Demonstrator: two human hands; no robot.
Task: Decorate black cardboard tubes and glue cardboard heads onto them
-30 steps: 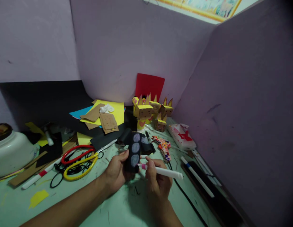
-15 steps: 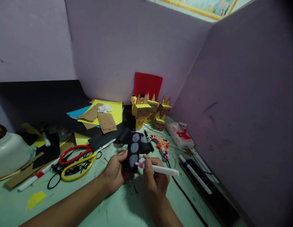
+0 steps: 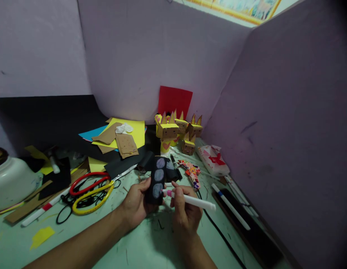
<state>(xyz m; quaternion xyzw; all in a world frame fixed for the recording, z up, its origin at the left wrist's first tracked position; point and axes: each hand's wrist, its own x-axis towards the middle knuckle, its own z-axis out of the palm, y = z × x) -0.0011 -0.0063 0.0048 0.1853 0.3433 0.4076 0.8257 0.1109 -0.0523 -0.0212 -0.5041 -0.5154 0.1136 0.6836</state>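
Note:
My left hand (image 3: 137, 201) grips a black paper roll (image 3: 154, 200) by its lower left side, thumb on the front. Three pale, chalky ovals run down the roll, the top one purplish. A white marker with a pink collar (image 3: 197, 201) is pinched in my right hand (image 3: 187, 213), its tip at the right edge of the lowest oval. Whether the tip touches the paper is hard to tell. Just behind the roll lie other black paper pieces (image 3: 172, 173) and a dark pen (image 3: 174, 162). A floral-covered glue gun (image 3: 191, 172) rests to the right.
Red-and-yellow scissors (image 3: 92, 192) lie left on black cord. Coloured sheets and cardboard (image 3: 136, 130) are stacked behind. Cardboard animal figures (image 3: 169, 132) stand at the back before a red sheet (image 3: 174, 99). A tissue pack (image 3: 214, 160) and a blue-banded marker (image 3: 232, 209) sit right, near the wall.
My right hand and the marker have shifted slightly right, taking the tip from inside the lowest oval to its right edge. My left hand and the roll have barely moved.

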